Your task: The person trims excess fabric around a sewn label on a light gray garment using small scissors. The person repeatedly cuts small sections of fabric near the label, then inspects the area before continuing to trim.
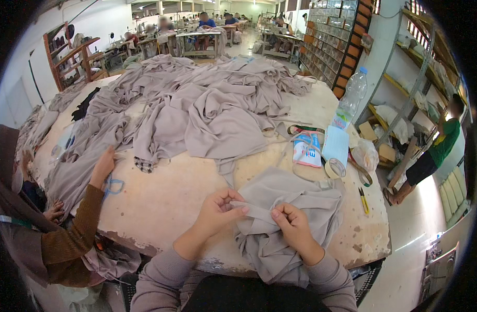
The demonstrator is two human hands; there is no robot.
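Observation:
A piece of grey-beige fabric (280,249) lies bunched on the table in front of me, part of it over the near edge. My left hand (221,210) pinches a narrow folded edge of this fabric between thumb and fingers. Just to its right, my right hand (294,223) is closed on the same edge, thumb on top. A short strip of the edge stretches between the two hands. Past them, a large heap of the same grey-beige fabric (217,119) covers the middle and far side of the table.
Right of the fabric lie a yellow cutter knife (364,200), a tape roll (334,169), a white-and-blue packet (306,149), a light-blue pad (336,143) and a clear bottle (353,96). At left, a co-worker's arm (74,229) reaches over fabric. Another person (431,151) stands by shelves at right.

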